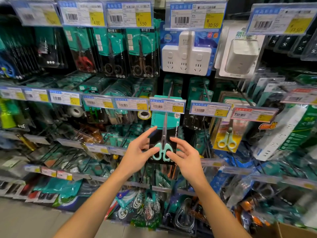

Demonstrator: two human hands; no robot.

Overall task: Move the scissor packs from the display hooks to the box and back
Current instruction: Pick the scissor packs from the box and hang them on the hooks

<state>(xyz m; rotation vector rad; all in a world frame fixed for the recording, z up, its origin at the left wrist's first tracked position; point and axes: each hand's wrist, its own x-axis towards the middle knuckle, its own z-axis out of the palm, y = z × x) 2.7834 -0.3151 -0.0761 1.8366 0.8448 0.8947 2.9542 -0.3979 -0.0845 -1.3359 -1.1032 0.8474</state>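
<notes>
Two hands flank one scissor pack (163,134) hanging on its hook under a price tag (167,105): left hand (137,152) grip wide, fingertips at the left edge; right hand (184,154) loosely spread, touching the handles; best pinch both edges, slide straight off.

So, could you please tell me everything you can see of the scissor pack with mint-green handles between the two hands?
The scissor pack is a flat card, teal above and black below, with white lettering down its right edge. Its scissors have steel blades pointing up and mint-green handles at the bottom. It hangs upright, its top behind a price tag. The left hand and right hand touch its lower sides with spread fingers.
</notes>
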